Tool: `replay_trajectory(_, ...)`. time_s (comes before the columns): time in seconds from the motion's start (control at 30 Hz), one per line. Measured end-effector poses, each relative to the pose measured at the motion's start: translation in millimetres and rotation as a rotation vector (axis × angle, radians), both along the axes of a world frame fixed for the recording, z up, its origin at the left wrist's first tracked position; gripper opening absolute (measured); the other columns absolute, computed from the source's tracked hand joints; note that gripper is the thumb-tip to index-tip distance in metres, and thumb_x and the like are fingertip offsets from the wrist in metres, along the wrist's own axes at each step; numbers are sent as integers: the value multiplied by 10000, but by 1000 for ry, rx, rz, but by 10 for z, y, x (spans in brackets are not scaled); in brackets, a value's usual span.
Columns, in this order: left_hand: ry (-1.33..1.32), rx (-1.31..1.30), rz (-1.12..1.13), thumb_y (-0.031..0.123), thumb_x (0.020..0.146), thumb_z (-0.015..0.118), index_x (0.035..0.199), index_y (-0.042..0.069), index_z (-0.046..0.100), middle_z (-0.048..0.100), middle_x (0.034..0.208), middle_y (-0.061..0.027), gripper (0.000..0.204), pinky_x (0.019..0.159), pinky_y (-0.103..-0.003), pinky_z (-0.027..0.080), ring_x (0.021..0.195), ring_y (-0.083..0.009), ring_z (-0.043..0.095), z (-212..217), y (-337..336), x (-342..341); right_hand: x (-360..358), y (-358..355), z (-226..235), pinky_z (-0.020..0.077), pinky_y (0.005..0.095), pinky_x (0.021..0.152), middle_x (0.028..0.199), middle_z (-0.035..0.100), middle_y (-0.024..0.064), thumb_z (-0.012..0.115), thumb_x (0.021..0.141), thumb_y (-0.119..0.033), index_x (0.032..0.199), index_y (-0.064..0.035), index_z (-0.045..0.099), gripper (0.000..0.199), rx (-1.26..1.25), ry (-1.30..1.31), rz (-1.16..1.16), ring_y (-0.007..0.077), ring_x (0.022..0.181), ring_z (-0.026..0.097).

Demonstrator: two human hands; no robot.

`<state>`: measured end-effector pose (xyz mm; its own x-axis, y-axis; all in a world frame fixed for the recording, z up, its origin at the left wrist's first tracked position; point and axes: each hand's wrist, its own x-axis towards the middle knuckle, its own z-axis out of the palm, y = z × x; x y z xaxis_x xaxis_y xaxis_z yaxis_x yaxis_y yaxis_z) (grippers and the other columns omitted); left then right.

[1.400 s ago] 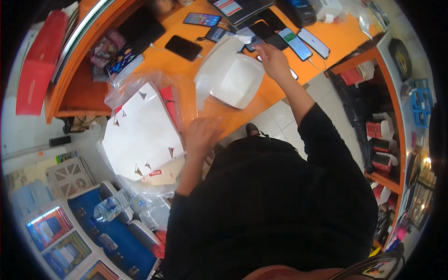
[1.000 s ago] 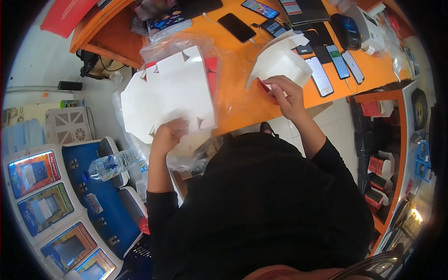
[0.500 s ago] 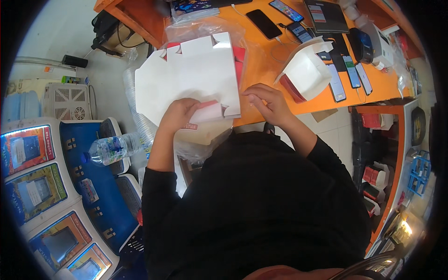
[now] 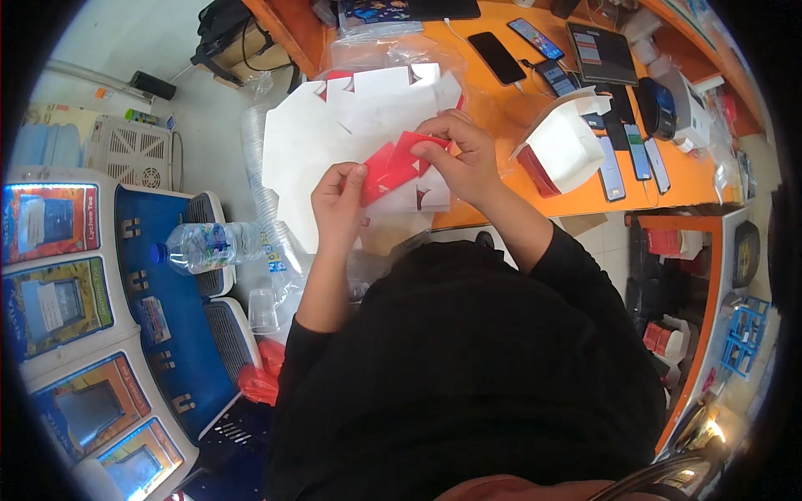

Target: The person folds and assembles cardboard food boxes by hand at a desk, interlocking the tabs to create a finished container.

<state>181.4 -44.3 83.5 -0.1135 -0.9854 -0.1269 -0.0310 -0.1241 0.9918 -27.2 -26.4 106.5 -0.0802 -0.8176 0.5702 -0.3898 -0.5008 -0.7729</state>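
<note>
We had just left the folded box aside on the orange desk, and now our left hand and right hand both gripped a flat red-and-white blank above the stack of blanks, so a new box was beginning.

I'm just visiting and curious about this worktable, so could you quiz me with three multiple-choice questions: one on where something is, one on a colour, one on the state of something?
1. Where does the water bottle lie?
A. to the person's left, off the orange table
B. on the tablet
C. inside the folded box

2. What colour is the outer side of the flat card held in both hands?
A. green
B. red
C. blue

3. The white box to the right of the hands is
A. flat
B. crushed
C. folded up, open on top

Answers: 1 A, the water bottle lies left of the left hand. 2 B, the flat card pinched by the right hand shows red. 3 C, the white box stands assembled on the orange table.
</note>
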Motion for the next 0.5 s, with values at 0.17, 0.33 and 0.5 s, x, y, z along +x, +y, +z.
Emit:
replay_trajectory(0.17, -92, -235, -51, 159, 955, 624, 913, -1, 676, 633, 741, 0, 173, 618, -216, 444, 679, -48, 524, 108, 80, -70, 142, 60, 206, 428, 359, 724, 803, 583, 38, 766, 767, -181, 835, -129, 725, 95, 47, 187, -46, 205, 764, 570)
replay_trajectory(0.33, -173, -213, -165, 121, 945, 620, 914, -21, 674, 656, 740, -25, 155, 638, -223, 458, 686, -55, 542, 338, 146, -73, 78, 96, 317, 428, 305, 695, 876, 536, 57, 777, 736, -134, 821, -115, 744, 93, 93, 254, 202, 206, 826, 543)
replay_trajectory(0.5, -221, -350, -133, 79, 917, 622, 886, -12, 674, 673, 734, -60, 109, 626, -249, 485, 657, -81, 592, 464, 192, -98, -12, 131, 337, 465, 323, 825, 1112, 572, 103, 745, 790, -154, 1073, -87, 684, 297, -115, 457, -86, 274, 1016, 578)
